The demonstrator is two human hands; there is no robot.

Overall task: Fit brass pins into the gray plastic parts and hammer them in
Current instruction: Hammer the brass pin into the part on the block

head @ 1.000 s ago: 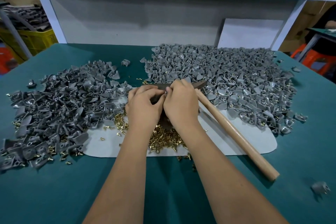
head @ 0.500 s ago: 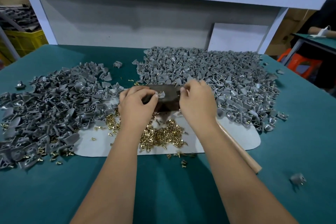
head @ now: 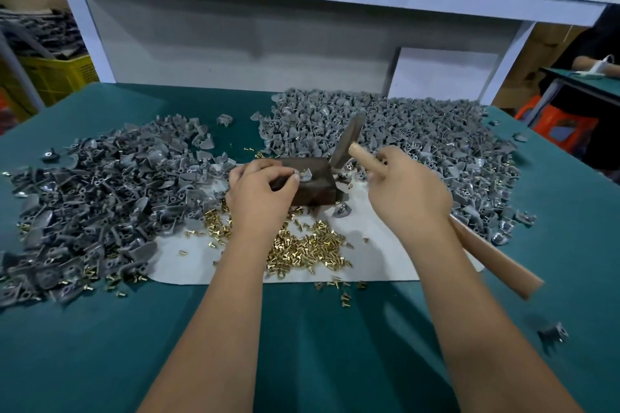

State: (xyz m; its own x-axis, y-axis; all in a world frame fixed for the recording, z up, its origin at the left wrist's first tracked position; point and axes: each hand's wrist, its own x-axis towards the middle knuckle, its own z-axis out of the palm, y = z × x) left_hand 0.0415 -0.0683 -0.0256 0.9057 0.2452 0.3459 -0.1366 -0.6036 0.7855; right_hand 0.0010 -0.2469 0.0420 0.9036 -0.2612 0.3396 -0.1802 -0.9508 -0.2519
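Gray plastic, matte and wedge-shaped with small round holes, lies in two loose heaps on the teal bench (head: 100,345): the darker left heap (head: 100,198) and the paler right heap (head: 419,144); between them a dark, smooth block (head: 312,184) sits on a pale mat (head: 385,261) strewn with shiny brass pins (head: 302,245); your left hand (head: 261,191) pinches one gray part (head: 303,174), a pin seated in it, on the block's top; your right hand (head: 406,191) is clenched round the smooth wooden handle of the hammer (head: 349,141), its flat metal head tilted up above the block.
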